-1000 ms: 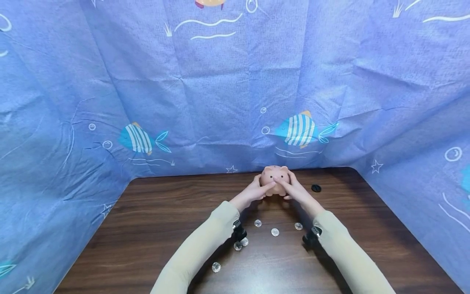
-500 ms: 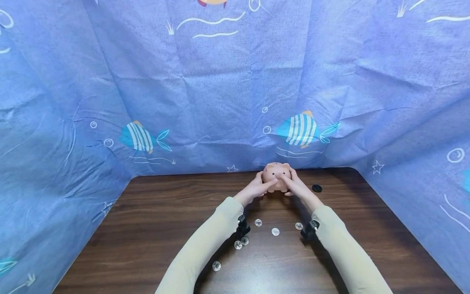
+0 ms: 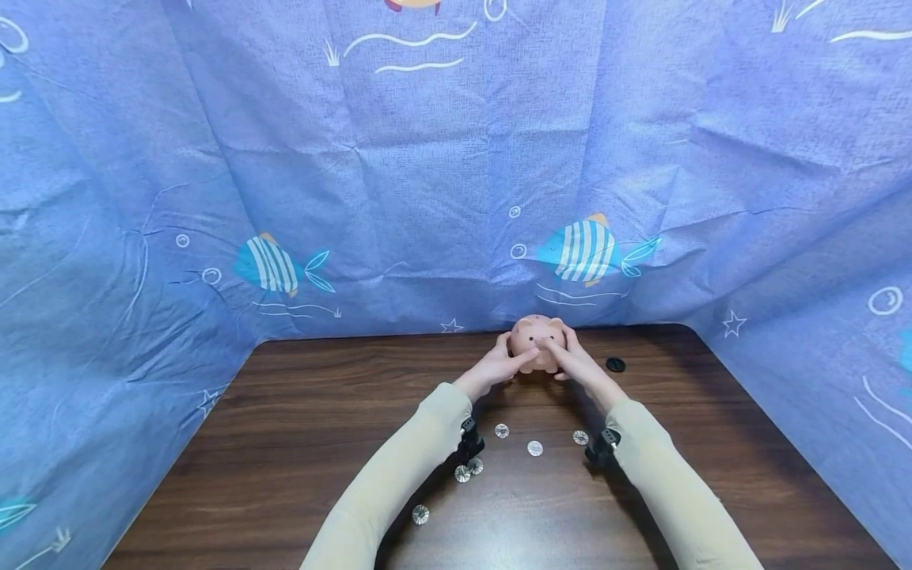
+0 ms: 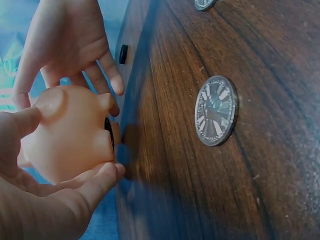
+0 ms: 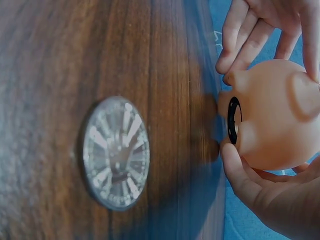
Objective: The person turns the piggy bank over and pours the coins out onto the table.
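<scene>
- Blue fish-print cloth backs a dark wood-grain bench (image 3: pixel 299 412).
- Small pink plastic piggy bank (image 3: pixel 536 336) held between left hand (image 3: pixel 495 366) and right hand (image 3: pixel 573 364), fingers curled round its flanks.
- Likely light, smooth, hollow; grip the sides.
- Silver coins (image 3: pixel 534 448) lie near the wrists.

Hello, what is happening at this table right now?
A person holds a pink piggy bank between both hands, the left hand and the right hand, just above the far edge of a wooden table. Several silver coins lie on the table nearer the person. A small black cap lies to the right.
</scene>
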A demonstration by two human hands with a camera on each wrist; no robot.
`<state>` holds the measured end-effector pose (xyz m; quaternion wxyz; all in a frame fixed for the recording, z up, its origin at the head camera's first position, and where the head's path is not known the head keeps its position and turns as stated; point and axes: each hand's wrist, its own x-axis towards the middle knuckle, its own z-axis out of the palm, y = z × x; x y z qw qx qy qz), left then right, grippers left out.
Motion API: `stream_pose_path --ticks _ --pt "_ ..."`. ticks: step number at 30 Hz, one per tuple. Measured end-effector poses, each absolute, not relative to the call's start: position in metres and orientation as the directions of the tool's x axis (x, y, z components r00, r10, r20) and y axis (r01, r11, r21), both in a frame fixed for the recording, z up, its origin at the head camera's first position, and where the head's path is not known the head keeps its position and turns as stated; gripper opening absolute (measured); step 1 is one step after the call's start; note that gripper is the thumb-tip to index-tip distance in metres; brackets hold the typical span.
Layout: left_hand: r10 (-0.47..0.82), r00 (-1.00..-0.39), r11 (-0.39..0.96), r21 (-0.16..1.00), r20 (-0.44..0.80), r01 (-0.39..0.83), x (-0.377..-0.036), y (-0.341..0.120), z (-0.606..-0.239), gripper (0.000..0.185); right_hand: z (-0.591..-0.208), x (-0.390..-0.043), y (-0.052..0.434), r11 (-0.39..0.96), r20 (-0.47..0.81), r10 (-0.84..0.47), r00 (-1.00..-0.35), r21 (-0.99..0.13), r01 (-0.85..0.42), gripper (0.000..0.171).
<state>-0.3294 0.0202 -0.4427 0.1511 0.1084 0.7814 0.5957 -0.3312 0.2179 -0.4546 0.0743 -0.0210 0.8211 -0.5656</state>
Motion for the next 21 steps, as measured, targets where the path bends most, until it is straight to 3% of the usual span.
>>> stream_pose_path --ticks 21 --pt "0.331 -0.943 0.338 0.936 -0.027 0.092 -0.3196 0.0230 -0.4490 0.084 -0.4547 -0.3236 0.2220 0.372 -0.097 -0.150 -0.984 -0.927 0.035 0.077"
